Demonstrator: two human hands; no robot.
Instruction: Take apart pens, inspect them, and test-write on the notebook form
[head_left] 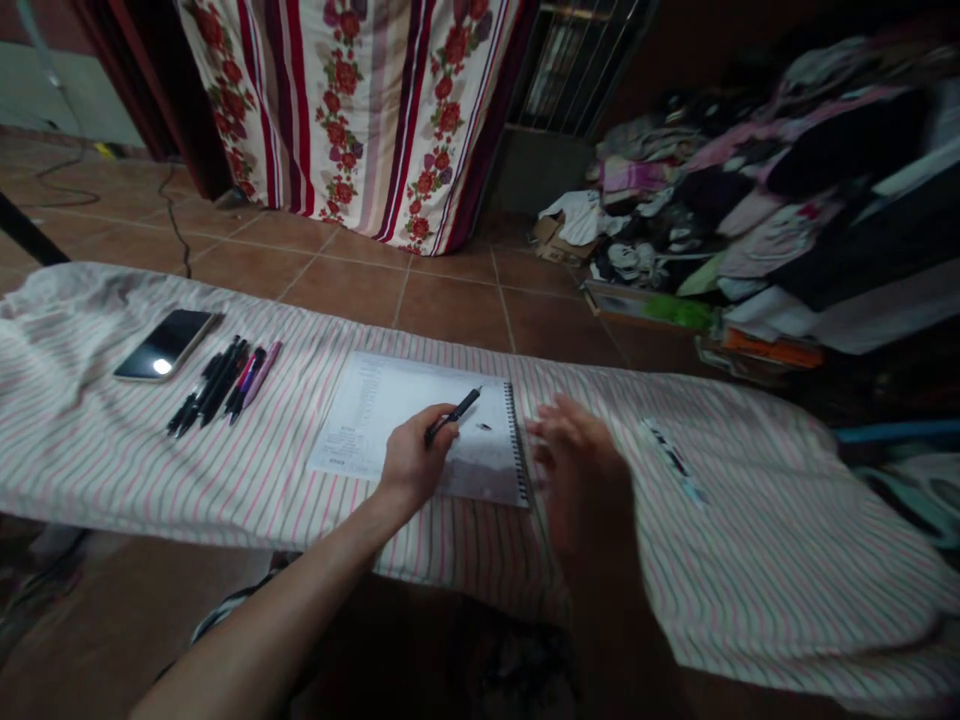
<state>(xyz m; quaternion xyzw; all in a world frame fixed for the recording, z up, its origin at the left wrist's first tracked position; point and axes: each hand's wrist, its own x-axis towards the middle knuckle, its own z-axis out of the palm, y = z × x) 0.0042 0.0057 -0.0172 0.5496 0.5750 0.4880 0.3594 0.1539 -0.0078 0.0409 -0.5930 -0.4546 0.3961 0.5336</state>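
Observation:
My left hand (412,462) rests on a white spiral notebook (390,405) and is closed round a black pen (454,414) whose tip points up and to the right. A small dark bit, perhaps a pen cap (484,427), lies on the page beside it. My right hand (577,465) hovers just right of the notebook's spiral edge; it is smeared by motion and its fingers look spread. The notebook lies on a pink-striped cloth (112,440) over a table.
Several pens (221,382) lie in a row at the left, with a black phone (165,344) beyond them. Another pen (673,461) lies to the right. Behind are a tiled floor, a floral striped cloth (360,110) and a heap of clothes (750,190).

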